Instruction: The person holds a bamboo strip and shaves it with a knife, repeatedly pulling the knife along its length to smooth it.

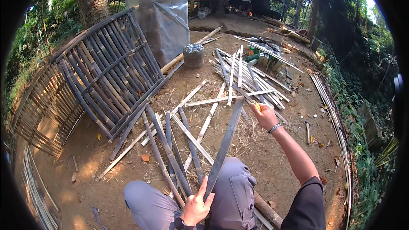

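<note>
My left hand (197, 208) grips the near end of a dark bamboo slat (225, 147), with the index finger stretched along it. The slat slants up and away in front of my right knee. My right hand (264, 117) is closed round the yellow handle (257, 106) of a knife, whose dark, narrow blade points up and left, close to the slat's far end. Whether the blade touches the slat I cannot tell. Several other dark bamboo strips (169, 155) lean or lie just left of the held slat, between my knees and a bamboo panel.
On the left stands a slatted bamboo panel (113, 70). Pale split strips (238, 72) lie heaped ahead, near a dark plastic container (194, 56). Long poles (332, 110) line the right edge beside plants. Farther back, a person (246, 5) bends near a fire under a dark shelter.
</note>
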Motion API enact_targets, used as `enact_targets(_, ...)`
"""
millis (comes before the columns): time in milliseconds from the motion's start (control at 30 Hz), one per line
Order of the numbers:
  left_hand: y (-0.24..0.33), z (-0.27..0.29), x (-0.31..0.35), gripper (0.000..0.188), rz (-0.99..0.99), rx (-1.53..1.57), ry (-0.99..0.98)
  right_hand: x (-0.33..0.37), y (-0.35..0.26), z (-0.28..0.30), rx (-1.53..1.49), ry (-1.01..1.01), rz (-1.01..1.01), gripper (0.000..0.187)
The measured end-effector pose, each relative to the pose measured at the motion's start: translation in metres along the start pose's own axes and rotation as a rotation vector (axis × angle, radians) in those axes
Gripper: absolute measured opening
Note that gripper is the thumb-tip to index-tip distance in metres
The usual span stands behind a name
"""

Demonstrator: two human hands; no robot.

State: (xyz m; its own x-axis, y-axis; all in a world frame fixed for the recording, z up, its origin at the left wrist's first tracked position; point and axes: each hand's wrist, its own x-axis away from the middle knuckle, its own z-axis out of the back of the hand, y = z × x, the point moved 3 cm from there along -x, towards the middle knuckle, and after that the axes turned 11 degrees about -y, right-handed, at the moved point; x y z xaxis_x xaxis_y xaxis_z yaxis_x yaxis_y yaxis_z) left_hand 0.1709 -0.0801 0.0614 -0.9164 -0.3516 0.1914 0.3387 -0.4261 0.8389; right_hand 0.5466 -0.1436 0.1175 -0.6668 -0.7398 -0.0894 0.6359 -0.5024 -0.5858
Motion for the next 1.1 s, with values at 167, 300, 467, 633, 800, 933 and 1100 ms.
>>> enact_targets(167,-0.022,-0.001,0.006,0.061,-0.162,-0.004,0.149,0.058,-0.043,-0.050,0.179,-0.330,0.251,0.048)
enact_targets(300,-0.021,-0.004,-0.001,0.064,-0.089,-0.007,0.063,0.050,-0.037,-0.028,0.218,-0.229,0.164,0.048)
enact_targets(467,-0.026,-0.006,0.006,0.064,-0.220,-0.019,0.157,0.090,-0.047,-0.060,0.091,-0.284,0.181,0.046)
enact_targets(633,-0.024,-0.007,0.006,0.063,-0.104,-0.021,0.077,0.059,-0.030,-0.037,-0.020,-0.087,0.051,0.047)
enact_targets(800,-0.028,-0.002,0.009,0.064,-0.219,-0.016,0.184,0.082,-0.058,-0.059,0.088,-0.315,0.226,0.049)
enact_targets(933,-0.026,-0.004,0.003,0.064,-0.085,-0.032,0.071,0.064,-0.036,-0.051,0.109,-0.208,0.189,0.049)
enact_targets(1100,-0.027,-0.004,0.008,0.062,-0.192,-0.018,0.190,0.039,-0.020,-0.042,-0.090,-0.172,0.068,0.050)
